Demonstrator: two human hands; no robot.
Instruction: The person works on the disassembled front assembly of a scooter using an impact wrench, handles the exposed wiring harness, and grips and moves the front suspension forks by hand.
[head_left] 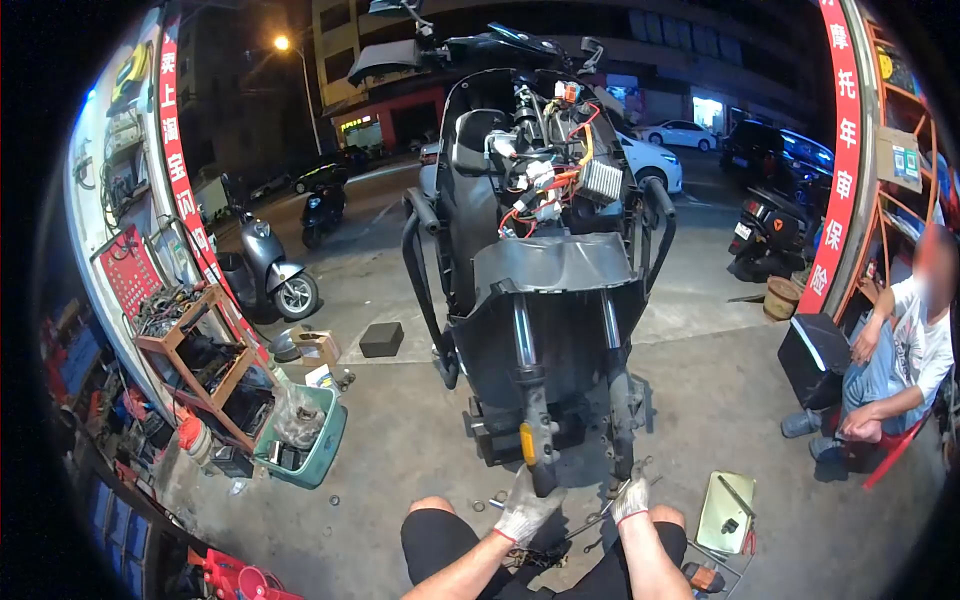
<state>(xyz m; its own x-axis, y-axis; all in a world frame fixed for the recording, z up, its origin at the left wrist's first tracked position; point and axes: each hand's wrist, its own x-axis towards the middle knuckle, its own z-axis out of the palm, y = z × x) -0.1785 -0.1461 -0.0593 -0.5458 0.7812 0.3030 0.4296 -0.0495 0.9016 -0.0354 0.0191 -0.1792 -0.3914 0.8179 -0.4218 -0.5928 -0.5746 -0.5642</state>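
A partly stripped scooter (555, 340) stands in front of me, its front wheel absent between two fork legs. My left hand (527, 508), in a white work glove, is closed around the bottom of the left fork leg (535, 430), which carries an orange reflector (527, 442). My right hand (631, 499), also gloved, is closed beside the lower end of the right fork leg (622, 425). Whatever its fingers hold is too small to make out. Above the forks, the front is uncovered, showing bundled wires (540, 190) and a finned metal box (600, 182).
Tools lie on the floor around a pale tray (727, 515) at right. A green bin (325, 440) and a wooden shelf (205, 365) stand at left. A seated person (905, 350) is at right, beside a black box (812, 360). Parked scooters and cars line the street.
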